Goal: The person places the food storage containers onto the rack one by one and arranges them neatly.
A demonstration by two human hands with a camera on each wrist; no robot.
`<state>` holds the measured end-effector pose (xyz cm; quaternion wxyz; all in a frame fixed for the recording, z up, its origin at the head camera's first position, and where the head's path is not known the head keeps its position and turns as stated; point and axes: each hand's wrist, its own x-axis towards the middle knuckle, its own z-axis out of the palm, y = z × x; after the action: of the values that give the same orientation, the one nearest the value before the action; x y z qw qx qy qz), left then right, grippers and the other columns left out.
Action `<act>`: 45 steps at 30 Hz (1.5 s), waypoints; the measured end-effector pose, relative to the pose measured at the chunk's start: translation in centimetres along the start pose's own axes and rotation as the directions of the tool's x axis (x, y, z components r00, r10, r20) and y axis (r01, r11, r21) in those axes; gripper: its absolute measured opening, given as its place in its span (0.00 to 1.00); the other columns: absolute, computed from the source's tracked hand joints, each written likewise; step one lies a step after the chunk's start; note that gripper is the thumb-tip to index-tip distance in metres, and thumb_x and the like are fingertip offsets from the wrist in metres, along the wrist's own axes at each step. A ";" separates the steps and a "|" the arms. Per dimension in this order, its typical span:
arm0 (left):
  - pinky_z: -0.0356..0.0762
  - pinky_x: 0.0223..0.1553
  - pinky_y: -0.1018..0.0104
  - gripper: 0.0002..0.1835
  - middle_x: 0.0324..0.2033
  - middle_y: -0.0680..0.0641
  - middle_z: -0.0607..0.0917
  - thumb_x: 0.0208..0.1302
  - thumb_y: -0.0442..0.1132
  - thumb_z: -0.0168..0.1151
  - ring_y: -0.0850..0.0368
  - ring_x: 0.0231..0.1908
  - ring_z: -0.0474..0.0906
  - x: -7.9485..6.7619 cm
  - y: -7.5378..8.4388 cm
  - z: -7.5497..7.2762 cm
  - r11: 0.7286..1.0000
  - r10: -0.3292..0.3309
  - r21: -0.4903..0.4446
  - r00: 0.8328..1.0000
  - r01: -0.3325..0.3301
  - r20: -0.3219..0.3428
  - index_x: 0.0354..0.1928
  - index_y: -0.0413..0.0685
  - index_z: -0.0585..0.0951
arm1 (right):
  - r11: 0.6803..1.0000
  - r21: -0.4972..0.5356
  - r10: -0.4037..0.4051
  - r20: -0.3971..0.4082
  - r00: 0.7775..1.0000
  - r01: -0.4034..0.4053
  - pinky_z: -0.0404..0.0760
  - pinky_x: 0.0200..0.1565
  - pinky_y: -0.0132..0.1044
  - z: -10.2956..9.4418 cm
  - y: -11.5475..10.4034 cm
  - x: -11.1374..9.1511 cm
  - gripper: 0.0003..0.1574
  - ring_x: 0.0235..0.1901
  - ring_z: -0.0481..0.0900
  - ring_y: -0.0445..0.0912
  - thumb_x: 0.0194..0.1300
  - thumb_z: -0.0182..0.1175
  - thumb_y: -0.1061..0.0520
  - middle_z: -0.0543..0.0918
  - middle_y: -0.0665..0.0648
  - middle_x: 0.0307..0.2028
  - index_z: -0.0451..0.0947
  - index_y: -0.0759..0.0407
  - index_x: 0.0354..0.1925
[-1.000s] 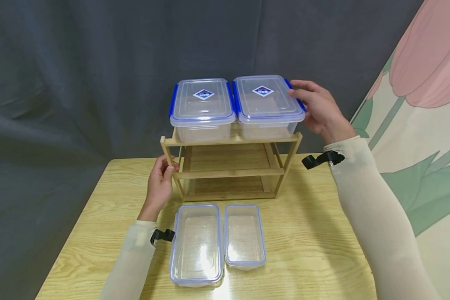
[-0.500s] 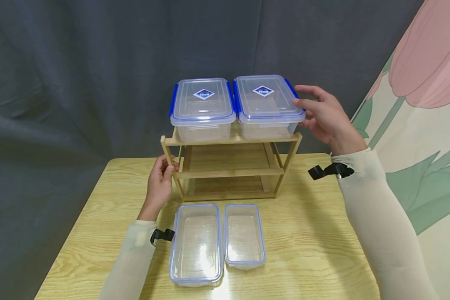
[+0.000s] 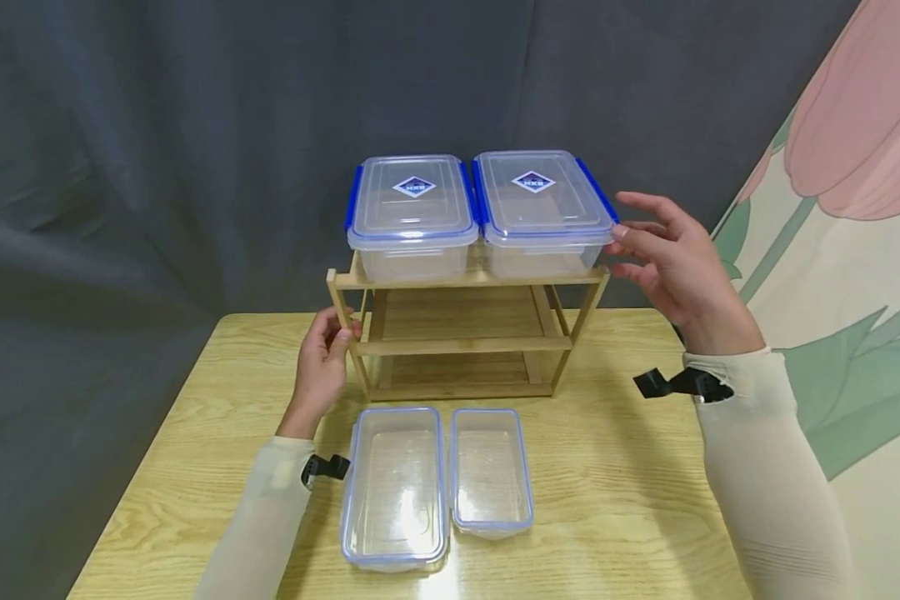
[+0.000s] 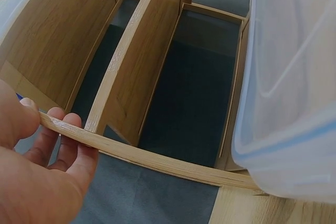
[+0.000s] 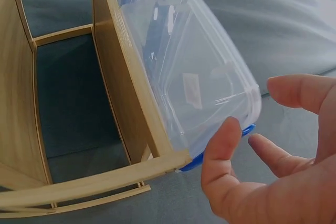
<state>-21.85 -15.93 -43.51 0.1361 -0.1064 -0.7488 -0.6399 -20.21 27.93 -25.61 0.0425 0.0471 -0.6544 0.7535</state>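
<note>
A yellow table [image 3: 187,425] spreads across the near part. On its far side stands a wood rack [image 3: 465,345]. On the rack's top sit the left box [image 3: 412,212] and the right box [image 3: 543,210], side by side, lids on. Near the rack, on the table, are a long box [image 3: 396,492] and, to its right, a small box [image 3: 490,467]. The right hand [image 3: 686,271] is wide, right beside the right box; I can't tell if it touches. The left hand [image 3: 318,367] holds the rack's left post [image 3: 358,367].
</note>
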 end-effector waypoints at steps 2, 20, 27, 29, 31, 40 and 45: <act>0.76 0.58 0.70 0.16 0.55 0.30 0.81 0.84 0.34 0.48 0.41 0.55 0.79 0.1 0.0 0.0 1.000 0.007 0.002 1.000 -0.007 -0.002 0.67 0.44 0.74 | 1.000 0.010 -0.011 0.001 1.000 0.011 0.85 0.38 0.34 -0.3 0.2 -0.7 0.33 0.41 0.84 0.46 0.71 0.69 0.59 0.78 0.56 0.52 0.73 0.49 0.71; 0.79 0.60 0.55 0.21 0.58 0.30 0.79 0.82 0.32 0.51 0.37 0.56 0.78 0.1 0.4 -0.1 0.994 0.070 -0.078 0.998 -0.070 -0.002 0.73 0.42 0.69 | 0.988 0.113 -0.124 0.135 0.983 0.109 0.88 0.39 0.34 -0.7 3.1 -5.4 0.28 0.43 0.86 0.46 0.76 0.58 0.71 0.81 0.59 0.51 0.73 0.60 0.70; 0.78 0.61 0.60 0.21 0.58 0.29 0.79 0.82 0.32 0.50 0.42 0.57 0.79 0.1 0.2 -0.1 0.996 0.062 -0.061 0.998 -0.062 -0.006 0.73 0.42 0.70 | 0.991 0.090 -0.117 0.171 0.978 0.102 0.87 0.40 0.33 -0.2 5.3 -7.0 0.27 0.44 0.85 0.46 0.76 0.56 0.72 0.80 0.59 0.53 0.74 0.60 0.69; 0.78 0.61 0.61 0.21 0.58 0.30 0.79 0.83 0.32 0.50 0.43 0.57 0.79 0.2 0.1 -0.2 0.997 0.058 -0.047 0.998 -0.058 -0.006 0.73 0.43 0.70 | 0.993 0.081 -0.105 0.187 0.977 0.091 0.87 0.40 0.33 0.0 6.1 -7.4 0.26 0.44 0.85 0.45 0.77 0.55 0.72 0.79 0.58 0.53 0.74 0.58 0.68; 0.77 0.61 0.59 0.21 0.58 0.31 0.80 0.83 0.33 0.49 0.44 0.57 0.79 0.2 0.1 -0.2 0.998 0.055 -0.032 0.998 -0.055 -0.005 0.73 0.44 0.70 | 0.994 0.066 -0.093 0.200 0.975 0.081 0.87 0.40 0.33 0.2 6.9 -7.7 0.26 0.44 0.84 0.44 0.77 0.55 0.72 0.79 0.58 0.54 0.74 0.57 0.68; 0.79 0.61 0.61 0.20 0.56 0.34 0.81 0.83 0.32 0.48 0.45 0.56 0.79 0.1 0.0 -0.2 0.998 0.044 -0.035 0.999 -0.044 -0.004 0.71 0.43 0.70 | 1.000 0.007 -0.009 0.198 0.980 0.008 0.86 0.40 0.31 0.8 10.0 -8.5 0.26 0.42 0.82 0.41 0.75 0.59 0.70 0.78 0.57 0.54 0.75 0.55 0.66; 0.78 0.59 0.65 0.19 0.56 0.33 0.81 0.83 0.32 0.48 0.51 0.54 0.79 0.1 -0.3 0.0 0.999 0.047 -0.020 0.999 -0.047 0.001 0.71 0.44 0.71 | 1.000 -0.016 0.026 0.211 0.977 -0.023 0.86 0.40 0.32 0.7 11.8 -9.2 0.24 0.40 0.82 0.39 0.75 0.59 0.69 0.79 0.55 0.53 0.77 0.51 0.64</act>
<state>-22.08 -16.02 -43.73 0.1493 -0.1257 -0.7397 -0.6441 -12.54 25.51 -38.24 -0.0362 0.1187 -0.6608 0.7402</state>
